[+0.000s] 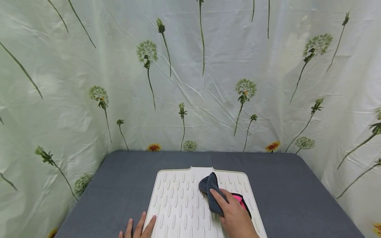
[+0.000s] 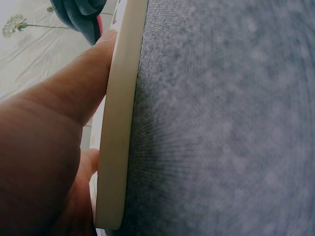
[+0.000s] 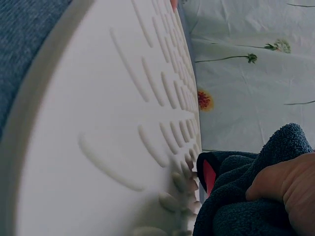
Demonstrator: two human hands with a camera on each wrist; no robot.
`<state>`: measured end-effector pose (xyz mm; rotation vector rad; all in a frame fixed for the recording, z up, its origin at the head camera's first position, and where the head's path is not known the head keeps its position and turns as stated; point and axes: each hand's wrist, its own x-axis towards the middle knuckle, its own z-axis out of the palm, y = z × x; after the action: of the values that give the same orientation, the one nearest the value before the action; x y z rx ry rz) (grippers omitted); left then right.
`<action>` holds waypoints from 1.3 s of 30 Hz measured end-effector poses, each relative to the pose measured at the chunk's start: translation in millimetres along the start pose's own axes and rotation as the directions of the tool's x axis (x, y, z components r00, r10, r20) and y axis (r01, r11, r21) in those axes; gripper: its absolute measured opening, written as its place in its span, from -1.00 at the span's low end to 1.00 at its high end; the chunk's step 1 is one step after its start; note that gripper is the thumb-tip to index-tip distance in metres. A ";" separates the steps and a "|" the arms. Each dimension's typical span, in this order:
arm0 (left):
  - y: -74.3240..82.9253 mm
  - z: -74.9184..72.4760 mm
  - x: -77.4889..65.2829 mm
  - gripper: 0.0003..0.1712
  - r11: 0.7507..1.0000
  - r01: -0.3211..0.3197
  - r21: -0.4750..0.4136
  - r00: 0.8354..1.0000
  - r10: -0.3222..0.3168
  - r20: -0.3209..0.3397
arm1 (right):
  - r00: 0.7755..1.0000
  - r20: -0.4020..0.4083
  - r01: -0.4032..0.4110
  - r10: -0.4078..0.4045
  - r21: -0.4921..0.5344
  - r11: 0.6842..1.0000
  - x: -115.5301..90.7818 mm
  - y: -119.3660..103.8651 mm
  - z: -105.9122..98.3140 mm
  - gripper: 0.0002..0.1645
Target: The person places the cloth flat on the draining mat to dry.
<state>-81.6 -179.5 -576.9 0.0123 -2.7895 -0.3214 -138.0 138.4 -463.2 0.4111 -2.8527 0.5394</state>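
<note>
"How many hands do you count from your end?"
"I count two. The right hand (image 1: 236, 213) has its fingers and thumb curled round one grey cloth (image 1: 215, 198) with pink showing; the left hand (image 1: 138, 229) grips nothing, fingers fairly straight and spread, thumb touching one white board (image 1: 178, 201)."
"And where's the cloth?"
"Bunched over the ridged board's right half. I see that board lying on one grey table (image 1: 125, 185)."

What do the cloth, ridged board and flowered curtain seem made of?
Cloth: plush microfibre or terry, judging by its fuzzy pile. Board: probably matte moulded plastic, its rounded ridges blending into the surface. Curtain: likely thin plastic or coated fabric, faintly glossy with sharp creases.
</note>
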 end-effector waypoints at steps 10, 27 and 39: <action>-2.6 2.9 -0.8 0.10 1.000 -0.013 -0.007 1.000 0.013 0.000 | 0.999 0.049 -0.023 0.023 -0.001 1.000 0.6 2.0 8.5 0.17; -5.4 9.0 -1.3 0.07 0.999 -0.041 -0.013 0.997 0.040 -0.064 | 0.997 0.067 -0.032 0.030 0.025 0.999 -0.8 4.0 12.0 0.07; -5.2 9.9 -1.5 0.07 0.999 -0.047 -0.011 0.995 0.046 -0.086 | 0.997 0.049 -0.060 0.057 0.071 0.996 -5.6 3.6 3.4 0.02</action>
<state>-83.5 -182.3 -587.7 -0.0409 -2.6983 -0.3205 -134.3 141.6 -468.9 0.3575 -2.9047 0.6537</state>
